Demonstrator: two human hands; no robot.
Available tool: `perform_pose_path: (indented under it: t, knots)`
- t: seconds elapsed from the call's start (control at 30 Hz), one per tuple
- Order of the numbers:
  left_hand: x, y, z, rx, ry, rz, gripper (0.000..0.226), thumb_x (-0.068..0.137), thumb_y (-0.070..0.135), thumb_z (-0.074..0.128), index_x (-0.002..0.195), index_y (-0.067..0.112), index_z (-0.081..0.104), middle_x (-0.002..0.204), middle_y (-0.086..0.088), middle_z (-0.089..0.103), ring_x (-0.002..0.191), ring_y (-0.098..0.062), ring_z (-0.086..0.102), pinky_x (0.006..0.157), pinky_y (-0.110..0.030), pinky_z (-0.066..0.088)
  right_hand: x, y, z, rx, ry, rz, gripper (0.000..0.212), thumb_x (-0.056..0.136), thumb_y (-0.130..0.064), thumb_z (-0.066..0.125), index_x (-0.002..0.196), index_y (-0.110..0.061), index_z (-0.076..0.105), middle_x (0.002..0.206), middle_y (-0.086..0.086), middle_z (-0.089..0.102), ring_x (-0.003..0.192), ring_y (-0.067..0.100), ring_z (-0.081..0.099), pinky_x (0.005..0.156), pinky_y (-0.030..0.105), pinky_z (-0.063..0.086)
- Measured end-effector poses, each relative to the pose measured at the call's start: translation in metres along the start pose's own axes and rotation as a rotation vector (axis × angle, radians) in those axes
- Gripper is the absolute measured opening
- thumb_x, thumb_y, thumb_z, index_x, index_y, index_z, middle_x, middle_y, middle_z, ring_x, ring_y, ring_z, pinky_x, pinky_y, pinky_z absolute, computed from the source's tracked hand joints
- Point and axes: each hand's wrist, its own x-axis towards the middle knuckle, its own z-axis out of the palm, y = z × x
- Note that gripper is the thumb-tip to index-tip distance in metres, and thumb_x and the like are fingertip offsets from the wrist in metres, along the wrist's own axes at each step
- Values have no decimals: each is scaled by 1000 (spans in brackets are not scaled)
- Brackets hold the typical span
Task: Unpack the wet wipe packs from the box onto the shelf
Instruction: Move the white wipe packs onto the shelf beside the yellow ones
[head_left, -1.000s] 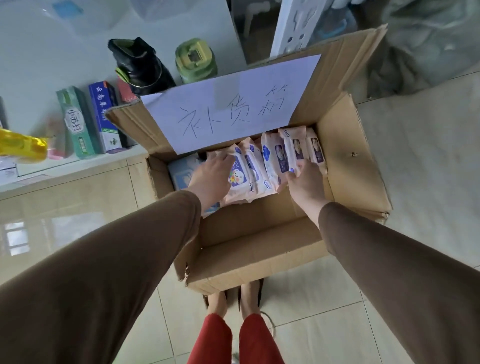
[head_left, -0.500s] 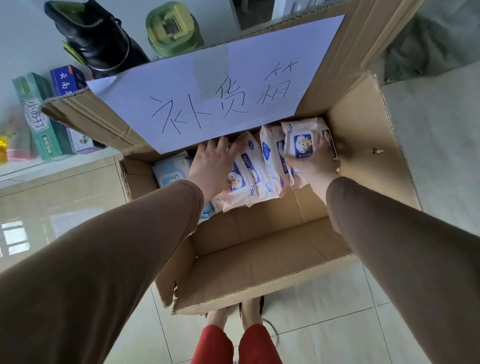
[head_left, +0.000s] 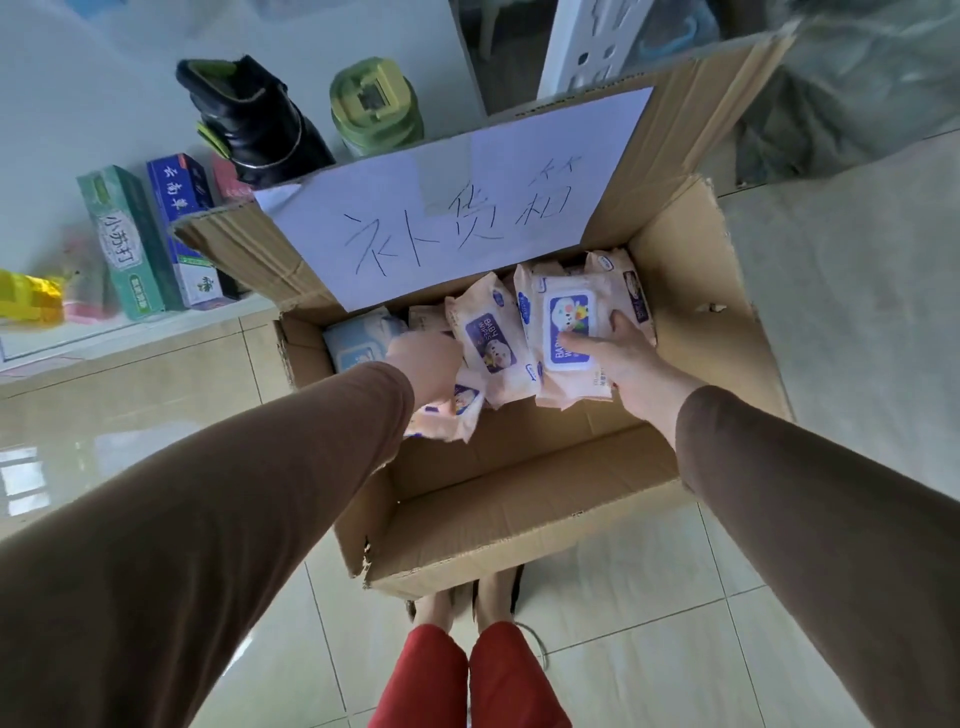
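An open cardboard box (head_left: 701, 322) stands on the floor, with a white handwritten sheet (head_left: 467, 208) on its far flap. Several pink wet wipe packs (head_left: 488, 338) lean in a row along the far wall inside. My right hand (head_left: 618, 358) grips one pack with a white lid (head_left: 569, 322), tilted face up. My left hand (head_left: 426, 364) is closed around another pink pack (head_left: 452, 410) at the left end of the row; its fingers are hidden. A pale blue pack (head_left: 358, 338) lies in the box's far left corner.
A low white shelf (head_left: 130, 327) runs along the left, holding a green toothpaste box (head_left: 130, 244), a blue one (head_left: 187, 228), a black bottle (head_left: 249, 119), a green jar (head_left: 374, 104) and a yellow packet (head_left: 28, 296). Glossy tiled floor surrounds the box; my feet (head_left: 467, 597) stand just behind it.
My right hand has pulled one pack up and turned its lid face up. My left hand has slid down and closed around a pack at the left end. The view pulled back slightly.
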Motion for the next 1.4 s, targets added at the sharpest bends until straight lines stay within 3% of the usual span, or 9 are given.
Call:
perform_pose_path:
  t: [0.13,0.33,0.43,0.53,0.67,0.8,1.13,1.3,1.4]
  knots:
    - [-70,-21,-5,-148,-33,-71,30,83,33,70,109,19,66,87,2,60,91,-23,62,72,-33,50,-72,-27,11,39,-81,-45,54,77,-23,85,124,-24,60,110,-3,74,95,16,73,82,36,60]
    - [-233,-85,-62,-739,-3,-143,58,88,41,68,138,21,47,137,-7,54,118,-28,54,97,-37,46,-226,-116,39,16,-261,-110,53,79,-21,83,126,-25,60,117,2,73,100,22,73,85,40,59]
    - [-326,-127,-101,-888,111,-133,24,95,29,61,116,22,50,119,-9,61,95,-26,61,72,-31,49,-304,-171,67,-22,-349,-190,45,84,-18,78,123,-26,60,120,3,71,106,25,71,81,39,58]
    - [-416,-175,-136,-1097,324,-174,19,95,18,61,110,21,50,93,-5,64,73,-19,63,53,-24,46,-375,-226,105,-82,-457,-273,45,89,-17,70,129,-29,54,118,0,73,104,25,71,83,45,57]
    - [-513,-258,-166,-1269,568,-166,28,88,14,68,101,23,45,89,-6,71,72,-29,70,59,-40,51,-440,-297,177,-100,-537,-420,48,91,-14,67,134,-28,51,121,4,71,106,27,70,80,46,58]
    - [-564,-351,-181,-1260,725,-167,41,80,6,72,106,22,44,86,-2,75,72,-28,71,64,-47,55,-470,-355,268,-151,-482,-532,51,86,-12,72,133,-15,53,121,10,71,112,34,67,96,52,52]
    - [-560,-533,-248,-1064,793,-167,40,74,9,77,110,22,68,100,-1,73,94,-25,68,88,-47,55,-463,-479,394,-284,-373,-697,48,78,-17,78,122,-19,61,118,5,72,103,26,70,88,44,54]
    - [-516,-585,-305,-951,871,-175,30,78,9,74,106,19,73,94,-2,70,92,-26,63,74,-35,48,-426,-548,404,-381,-269,-763,29,87,-9,72,113,-16,59,105,0,70,85,13,69,70,26,53]
    - [-484,-615,-341,-915,906,-188,30,80,12,74,108,20,73,94,-1,71,90,-24,63,69,-32,45,-393,-599,403,-492,-239,-779,30,85,-10,75,110,-14,58,104,1,68,87,16,66,72,27,50]
